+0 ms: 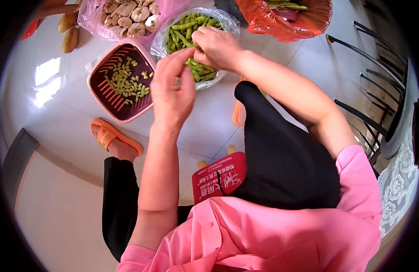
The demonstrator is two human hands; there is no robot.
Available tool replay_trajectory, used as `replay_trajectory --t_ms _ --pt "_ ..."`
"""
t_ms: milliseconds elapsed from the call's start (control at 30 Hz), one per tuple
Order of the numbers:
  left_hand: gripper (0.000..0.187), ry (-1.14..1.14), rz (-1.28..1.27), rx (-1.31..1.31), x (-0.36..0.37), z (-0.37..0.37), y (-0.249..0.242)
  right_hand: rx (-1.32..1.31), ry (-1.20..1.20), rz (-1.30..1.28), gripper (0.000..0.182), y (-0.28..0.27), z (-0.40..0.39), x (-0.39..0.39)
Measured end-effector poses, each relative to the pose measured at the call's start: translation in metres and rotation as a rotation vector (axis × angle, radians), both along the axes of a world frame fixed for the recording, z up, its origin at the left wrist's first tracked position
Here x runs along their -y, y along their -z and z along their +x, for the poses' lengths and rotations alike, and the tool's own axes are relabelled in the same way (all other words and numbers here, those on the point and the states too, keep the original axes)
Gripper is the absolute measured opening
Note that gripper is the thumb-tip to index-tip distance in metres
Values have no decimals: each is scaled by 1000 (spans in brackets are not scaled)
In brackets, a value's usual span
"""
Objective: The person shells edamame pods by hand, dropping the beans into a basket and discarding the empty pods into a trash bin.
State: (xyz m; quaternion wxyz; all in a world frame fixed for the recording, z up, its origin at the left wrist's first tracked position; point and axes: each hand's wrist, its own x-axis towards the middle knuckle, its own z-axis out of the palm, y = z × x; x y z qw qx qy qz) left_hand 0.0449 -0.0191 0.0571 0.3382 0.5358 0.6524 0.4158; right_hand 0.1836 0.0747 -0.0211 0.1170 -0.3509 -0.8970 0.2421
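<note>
My right hand [216, 45] reaches over a clear plastic bag [230, 22] full of green edamame pods [186, 28]. Its fingers are closed in a pinch, and whatever sits in them is hidden. Close against it is my left hand [173, 88], with curled fingers and its fingertips meeting the right hand above the pods. What the left fingers hold cannot be made out. Left of my left hand stands a pink slatted plastic basket [92, 80], with shelled green beans [123, 79] scattered over its dark bottom.
Garlic bulbs [139, 14] fill a pink plastic bag [92, 17] behind the basket. A red plastic bag [289, 27] with vegetables lies at the back right. Brown tubers [69, 40] rest at the back left. Dark metal chair legs [372, 59] stand on the right.
</note>
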Motion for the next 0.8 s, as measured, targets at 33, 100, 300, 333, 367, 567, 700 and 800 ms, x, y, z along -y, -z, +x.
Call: replay_trajectory --t_ms 33,100,300,333,367,567,700,800 --pt "33 67 27 -162 -1 3 5 1 -5 -1 19 -11 0 2" --pt "35 87 62 -383 -1 9 10 17 -78 -179 18 -36 2 9" --pt "33 135 -122 -293 4 8 4 -103 -44 -348 20 -73 17 9" --pt "25 136 -217 -256 5 8 2 -137 -113 -250 19 -75 19 7" --pt "25 138 -216 -256 6 10 -1 -169 -183 -153 20 -76 20 6" --pt "18 -77 -365 -135 9 17 5 -145 154 -268 20 -74 31 10" --pt "20 -74 -211 -118 9 23 6 -317 423 -1091 18 -72 32 22" --pt "18 -58 -254 -171 11 30 1 -331 422 -1092 16 -75 30 25"
